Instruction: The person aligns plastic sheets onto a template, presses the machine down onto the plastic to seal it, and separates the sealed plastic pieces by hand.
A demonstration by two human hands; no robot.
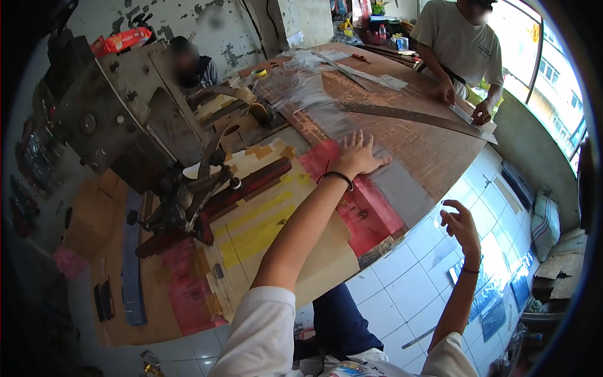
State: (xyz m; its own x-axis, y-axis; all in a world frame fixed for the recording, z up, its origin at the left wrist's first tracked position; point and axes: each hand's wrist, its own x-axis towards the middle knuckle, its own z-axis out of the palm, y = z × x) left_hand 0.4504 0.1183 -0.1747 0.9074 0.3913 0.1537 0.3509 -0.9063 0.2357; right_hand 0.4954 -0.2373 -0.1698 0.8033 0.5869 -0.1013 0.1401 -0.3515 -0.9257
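My left hand (358, 156) has its fingers spread and rests over the grey strip (402, 185) beside the red sheet (370, 217). Nothing is gripped in it. A clear plastic film (308, 94) lies just beyond its fingertips. My right hand (460, 223) hangs in the air off the table's edge, above the tiled floor, fingers bent but apart, with nothing visible in it. Nearer to me, a tan board (308, 257) with yellow tape strips (260, 229) lies under my left forearm.
A dark metal machine (125, 107) with a clamp-like arm (188, 195) stands at the left. Across the brown tabletop (408, 138), a person (465, 44) handles a small pale piece by a long wooden strip (414, 116). Another person (191, 63) sits behind the machine.
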